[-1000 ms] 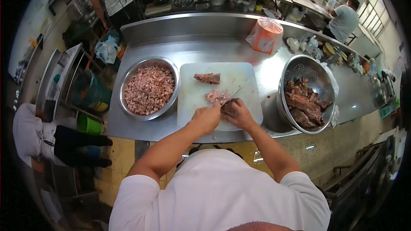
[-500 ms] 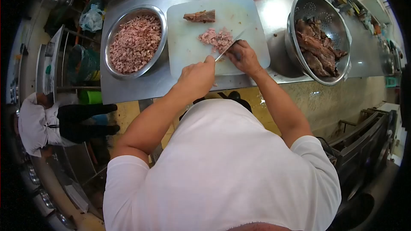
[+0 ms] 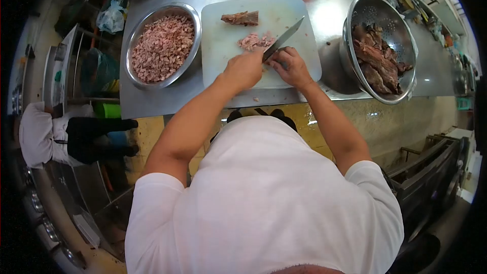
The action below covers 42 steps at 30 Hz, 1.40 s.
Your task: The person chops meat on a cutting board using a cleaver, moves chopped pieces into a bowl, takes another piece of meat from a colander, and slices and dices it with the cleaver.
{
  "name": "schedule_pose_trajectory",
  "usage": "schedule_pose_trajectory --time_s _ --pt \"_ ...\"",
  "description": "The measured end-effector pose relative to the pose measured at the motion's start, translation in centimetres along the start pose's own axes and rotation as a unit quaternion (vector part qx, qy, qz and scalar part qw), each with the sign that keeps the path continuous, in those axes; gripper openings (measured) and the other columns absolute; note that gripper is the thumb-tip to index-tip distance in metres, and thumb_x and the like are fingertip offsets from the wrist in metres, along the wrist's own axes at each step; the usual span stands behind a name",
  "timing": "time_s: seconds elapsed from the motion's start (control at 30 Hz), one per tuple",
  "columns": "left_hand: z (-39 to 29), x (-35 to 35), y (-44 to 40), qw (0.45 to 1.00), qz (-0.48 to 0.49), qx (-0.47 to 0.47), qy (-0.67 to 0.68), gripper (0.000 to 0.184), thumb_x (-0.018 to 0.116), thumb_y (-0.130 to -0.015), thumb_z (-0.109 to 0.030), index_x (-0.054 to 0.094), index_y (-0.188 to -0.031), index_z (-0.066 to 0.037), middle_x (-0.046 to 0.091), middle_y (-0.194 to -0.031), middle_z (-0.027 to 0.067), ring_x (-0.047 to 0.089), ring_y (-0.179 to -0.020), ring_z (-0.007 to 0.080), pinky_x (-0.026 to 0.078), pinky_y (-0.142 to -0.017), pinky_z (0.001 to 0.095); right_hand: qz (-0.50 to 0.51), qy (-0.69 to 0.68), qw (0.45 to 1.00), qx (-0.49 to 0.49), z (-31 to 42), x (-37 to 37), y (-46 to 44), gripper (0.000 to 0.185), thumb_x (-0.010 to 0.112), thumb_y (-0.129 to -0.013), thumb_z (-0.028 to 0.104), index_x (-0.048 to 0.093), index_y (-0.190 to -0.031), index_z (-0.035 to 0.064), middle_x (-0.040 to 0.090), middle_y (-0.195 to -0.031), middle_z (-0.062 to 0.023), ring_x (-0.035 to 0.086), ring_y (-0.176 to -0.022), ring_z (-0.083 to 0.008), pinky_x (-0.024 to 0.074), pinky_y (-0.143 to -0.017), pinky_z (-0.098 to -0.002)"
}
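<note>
My left hand (image 3: 246,68) is closed round the handle of a knife, whose blade (image 3: 285,38) slants up to the right over a white cutting board (image 3: 215,61). Beside the blade, my right hand (image 3: 293,68) has its fingers bent and pressed together on the board; what lies under them is hidden. Small chopped pink meat (image 3: 252,41) is heaped just beyond the knife, partly covered by the blade and left hand. Farther up the board lies a larger browned chunk of meat (image 3: 240,18).
A steel bowl (image 3: 197,45) full of chopped meat stands left of the board. To the right, a steel colander (image 3: 373,7) holds large dark meat pieces. Both rest on a steel table (image 3: 332,71). Another person (image 3: 50,134) in white is at far left.
My left hand has moved up and right with the knife, and the blade now stands higher over the board. The right hand stays close beside it with fingers bent.
</note>
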<state>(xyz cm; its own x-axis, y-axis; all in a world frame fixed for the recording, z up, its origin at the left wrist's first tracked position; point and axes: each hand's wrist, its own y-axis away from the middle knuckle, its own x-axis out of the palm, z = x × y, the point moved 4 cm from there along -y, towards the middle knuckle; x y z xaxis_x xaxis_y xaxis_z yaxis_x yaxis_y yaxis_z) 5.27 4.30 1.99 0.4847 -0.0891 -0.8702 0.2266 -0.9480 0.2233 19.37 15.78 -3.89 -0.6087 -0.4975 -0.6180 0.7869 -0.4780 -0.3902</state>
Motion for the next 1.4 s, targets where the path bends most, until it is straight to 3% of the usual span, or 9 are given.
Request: schedule_pose_trajectory --time_s 0.2,0.27,0.33,0.43,0.67,0.87,0.93,1.17,1.4 --pt "0.1 -3.0 3.0 1.000 -0.013 -0.013 0.001 0.017 0.049 -0.101 -0.014 0.048 -0.111 0.001 0.068 -0.086 0.0328 0.067 -0.084 0.0530 0.049 -0.079 0.0636 -0.017 0.092 0.994 -0.049 1.5 1.4 0.5 0.029 0.081 -0.080 0.016 0.068 -0.105 0.0081 0.064 -0.101 -0.0112 0.056 -0.107 -0.0374 0.0480 -0.093 -0.0510" --pt "-0.7 -3.9 4.1 1.000 -0.014 -0.016 -0.009 0.017 0.049 -0.101 -0.013 0.048 -0.110 0.001 0.068 -0.084 0.0328 0.067 -0.083 0.0535 0.049 -0.079 0.0641 -0.026 0.094 0.994 -0.053 1.4 1.3 0.6 0.026 0.078 -0.077 0.006 0.069 -0.101 0.0076 0.063 -0.104 -0.0122 0.055 -0.103 -0.0370 0.0483 -0.092 -0.0461" --pt "-1.8 -4.4 5.9 0.996 0.056 -0.059 -0.027 0.021 0.051 -0.091 -0.004 0.048 -0.111 0.003 0.072 -0.090 0.0315 0.071 -0.089 0.0506 0.053 -0.083 0.0618 -0.042 0.073 0.996 -0.017 1.5 0.7 0.7 0.027 0.077 -0.077 0.008 0.068 -0.103 0.0072 0.064 -0.103 -0.0118 0.057 -0.104 -0.0378 0.0496 -0.092 -0.0486" --pt "-2.4 -3.4 7.5 0.992 0.099 -0.073 -0.040 0.020 0.051 -0.092 -0.005 0.049 -0.110 0.003 0.072 -0.091 0.0312 0.071 -0.091 0.0502 0.053 -0.084 0.0608 -0.040 0.060 0.997 -0.027 0.5 0.4 0.7 0.025 0.076 -0.078 0.004 0.069 -0.102 0.0069 0.065 -0.102 -0.0122 0.058 -0.102 -0.0382 0.0506 -0.091 -0.0475" --pt "-1.7 -0.4 2.0 0.999 0.029 -0.014 -0.013 0.020 0.051 -0.091 -0.002 0.046 -0.110 0.002 0.071 -0.092 0.0318 0.069 -0.093 0.0519 0.051 -0.084 0.0626 -0.016 0.039 0.999 -0.014 -0.1 0.3 0.7 0.022 0.075 -0.080 0.004 0.072 -0.101 0.0062 0.066 -0.103 -0.0140 0.060 -0.102 -0.0381 0.0515 -0.090 -0.0457" --pt "-2.4 -0.9 5.5 0.993 0.110 -0.041 -0.029 0.023 0.053 -0.089 0.001 0.047 -0.112 0.003 0.071 -0.092 0.0312 0.069 -0.093 0.0519 0.051 -0.084 0.0627 -0.030 0.017 0.999 -0.004 0.0 0.1 1.6 0.023 0.075 -0.082 0.004 0.074 -0.105 0.0060 0.067 -0.105 -0.0136 0.061 -0.101 -0.0371 0.0524 -0.089 -0.0459" --pt "-2.3 0.2 2.6 0.999 0.040 -0.017 -0.012 0.025 0.054 -0.089 0.001 0.047 -0.112 0.003 0.071 -0.093 0.0323 0.070 -0.093 0.0522 0.051 -0.085 0.0624 -0.034 0.022 0.999 -0.009 -0.3 0.1 1.1 0.022 0.076 -0.083 0.004 0.074 -0.105 0.0061 0.067 -0.105 -0.0135 0.061 -0.101 -0.0365 0.0532 -0.088 -0.0454" --pt "-2.8 -1.8 5.3 0.995 0.088 -0.025 -0.035 0.023 0.053 -0.090 0.001 0.048 -0.112 0.003 0.071 -0.094 0.0326 0.070 -0.094 0.0516 0.053 -0.084 0.0596 -0.031 0.026 0.999 0.013 -0.6 0.0 1.3 0.018 0.079 -0.083 0.008 0.073 -0.100 0.0054 0.068 -0.104 -0.0127 0.062 -0.100 -0.0359 0.0536 -0.088 -0.0446" --pt "-2.0 -1.5 1.7 0.999 0.024 0.001 -0.026 0.026 0.054 -0.089 0.002 0.047 -0.114 0.003 0.071 -0.094 0.0304 0.069 -0.094 0.0506 0.052 -0.085 0.0601 -0.032 0.026 0.999 -0.012 0.5 -1.0 0.9 0.023 0.080 -0.081 0.007 0.071 -0.103 0.0043 0.065 -0.102 -0.0134 0.061 -0.102 -0.0366 0.0528 -0.088 -0.0444"
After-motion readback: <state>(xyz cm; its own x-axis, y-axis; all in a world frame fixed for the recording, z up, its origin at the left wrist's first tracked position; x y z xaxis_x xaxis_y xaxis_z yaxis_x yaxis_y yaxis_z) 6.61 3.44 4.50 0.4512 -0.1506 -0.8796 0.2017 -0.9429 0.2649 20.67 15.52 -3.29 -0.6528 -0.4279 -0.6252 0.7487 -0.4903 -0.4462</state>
